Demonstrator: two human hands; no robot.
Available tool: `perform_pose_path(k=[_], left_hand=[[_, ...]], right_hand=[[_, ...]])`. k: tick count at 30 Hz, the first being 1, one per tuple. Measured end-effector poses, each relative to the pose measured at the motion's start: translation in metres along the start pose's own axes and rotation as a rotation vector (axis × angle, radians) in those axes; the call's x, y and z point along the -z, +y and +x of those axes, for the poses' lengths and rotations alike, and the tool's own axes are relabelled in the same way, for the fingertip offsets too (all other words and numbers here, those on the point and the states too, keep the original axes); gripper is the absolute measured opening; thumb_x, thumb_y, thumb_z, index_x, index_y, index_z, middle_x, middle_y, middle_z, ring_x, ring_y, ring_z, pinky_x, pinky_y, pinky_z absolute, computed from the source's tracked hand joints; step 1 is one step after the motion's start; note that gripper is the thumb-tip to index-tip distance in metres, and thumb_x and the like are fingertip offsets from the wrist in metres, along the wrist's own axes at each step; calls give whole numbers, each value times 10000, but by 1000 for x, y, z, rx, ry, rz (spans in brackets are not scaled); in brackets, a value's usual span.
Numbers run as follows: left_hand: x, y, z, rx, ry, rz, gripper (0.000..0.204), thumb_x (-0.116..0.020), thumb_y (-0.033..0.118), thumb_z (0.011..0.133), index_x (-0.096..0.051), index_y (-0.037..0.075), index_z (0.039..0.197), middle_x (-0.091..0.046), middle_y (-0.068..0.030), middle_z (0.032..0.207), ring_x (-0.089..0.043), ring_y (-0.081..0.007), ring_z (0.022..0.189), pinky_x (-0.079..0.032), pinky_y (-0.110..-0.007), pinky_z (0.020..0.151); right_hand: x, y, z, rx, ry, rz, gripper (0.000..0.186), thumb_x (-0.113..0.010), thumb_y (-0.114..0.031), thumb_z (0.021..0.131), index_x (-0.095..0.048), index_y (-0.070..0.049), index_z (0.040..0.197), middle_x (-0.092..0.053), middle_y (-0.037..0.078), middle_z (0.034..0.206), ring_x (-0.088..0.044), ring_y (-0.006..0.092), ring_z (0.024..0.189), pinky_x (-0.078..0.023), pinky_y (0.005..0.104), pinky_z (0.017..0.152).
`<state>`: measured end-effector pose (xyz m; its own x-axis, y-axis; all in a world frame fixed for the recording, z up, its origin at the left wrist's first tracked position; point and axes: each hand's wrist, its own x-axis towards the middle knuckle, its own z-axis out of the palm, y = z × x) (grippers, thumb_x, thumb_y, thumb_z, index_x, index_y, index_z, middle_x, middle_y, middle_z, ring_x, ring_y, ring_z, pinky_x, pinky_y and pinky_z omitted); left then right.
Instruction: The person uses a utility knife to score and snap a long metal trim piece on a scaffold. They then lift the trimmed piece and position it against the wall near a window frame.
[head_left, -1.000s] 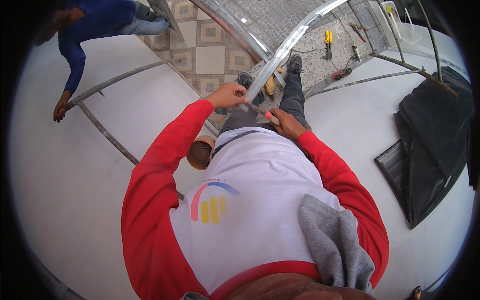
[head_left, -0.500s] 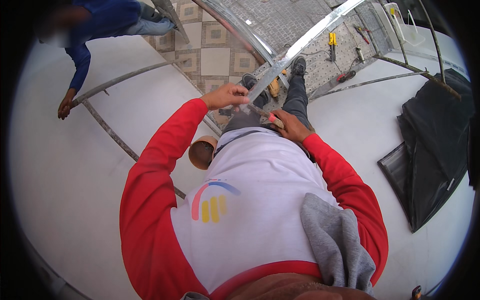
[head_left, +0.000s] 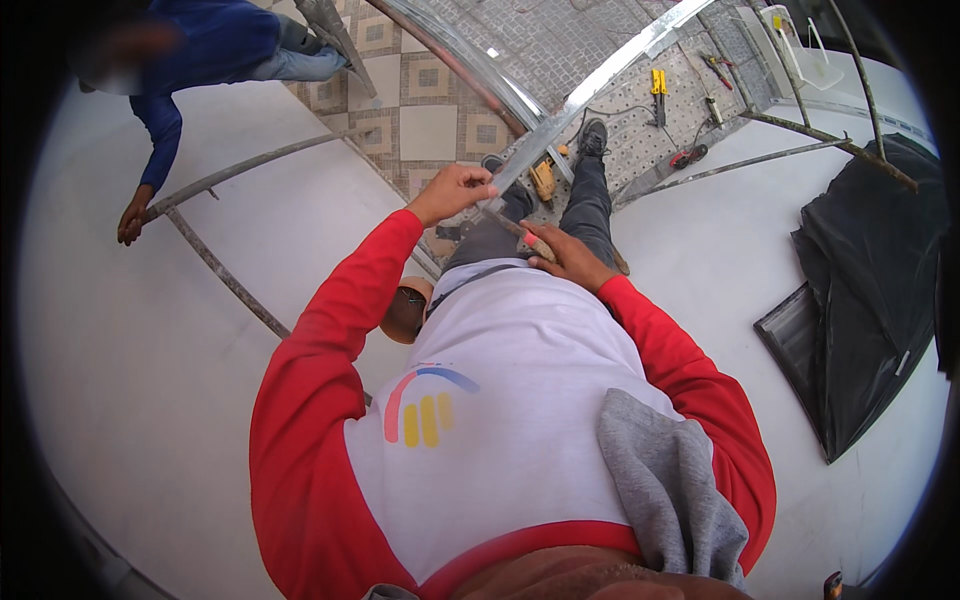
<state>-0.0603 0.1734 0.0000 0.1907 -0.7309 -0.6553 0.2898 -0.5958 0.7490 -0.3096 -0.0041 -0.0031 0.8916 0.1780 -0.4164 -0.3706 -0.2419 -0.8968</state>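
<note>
My left hand [head_left: 459, 193] pinches the lower end of a long silvery metal profile [head_left: 619, 73], which rises diagonally toward the upper right. My right hand [head_left: 565, 252] grips the wooden handle of a hand tool [head_left: 537, 246] with a pink band near its collar; its metal part reaches the profile's end, and its exact kind is hard to tell. A yellow power drill [head_left: 543, 183] lies on the perforated platform between my legs, partly behind the profile. A tan round pouch [head_left: 401, 315] hangs at my left hip.
A co-worker in blue [head_left: 210, 45] rests a hand on a tubular scaffold rail [head_left: 270, 150]. Scaffold tubes [head_left: 849, 150], yellow-handled tools [head_left: 658, 95], red-handled pliers [head_left: 716, 68] and cables are at upper right. Black sheeting [head_left: 865, 300] lies right. A white chair [head_left: 812, 70] stands beyond.
My left hand has shifted slightly up along with the profile's end. My right hand and its tool have moved a little down, staying near that end. The co-worker has shifted slightly.
</note>
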Motion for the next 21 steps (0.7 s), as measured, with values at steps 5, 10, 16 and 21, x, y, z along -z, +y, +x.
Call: perform_pose_path(k=[5,10,16,21], left_hand=[[-6,6,-1,-48,48,21,211,-696,239,953,-680,40,885,-541,48,719,-462,-51,655,-368,-235,588],[-11,5,-1,-28,73,21,208,-697,235,953,-682,40,881,-543,50,726,-462,-49,660,-368,-234,593],[-3,-1,3,-19,-30,-104,209,-684,229,967,-685,47,864,-566,59,766,-485,-45,682,-392,-229,599],[-8,1,1,17,104,-24,204,-681,233,969,-702,40,906,-572,51,772,-529,-56,697,-461,-233,629]], right_hand=[[-5,-2,-1,26,58,-15,667,-684,-278,962,-394,-118,1541,-540,202,1360,-552,392,1248,-461,429,1037],[-6,-4,-2,24,83,-50,615,-694,-264,956,-440,-88,1488,-557,198,1325,-572,391,1218,-471,430,1015],[-2,-2,2,-52,0,88,582,-710,-230,945,-472,-55,1446,-587,197,1302,-584,392,1213,-462,423,1034],[2,-5,1,-23,41,24,642,-698,-225,951,-421,-94,1515,-557,206,1363,-552,382,1259,-435,421,1068]])
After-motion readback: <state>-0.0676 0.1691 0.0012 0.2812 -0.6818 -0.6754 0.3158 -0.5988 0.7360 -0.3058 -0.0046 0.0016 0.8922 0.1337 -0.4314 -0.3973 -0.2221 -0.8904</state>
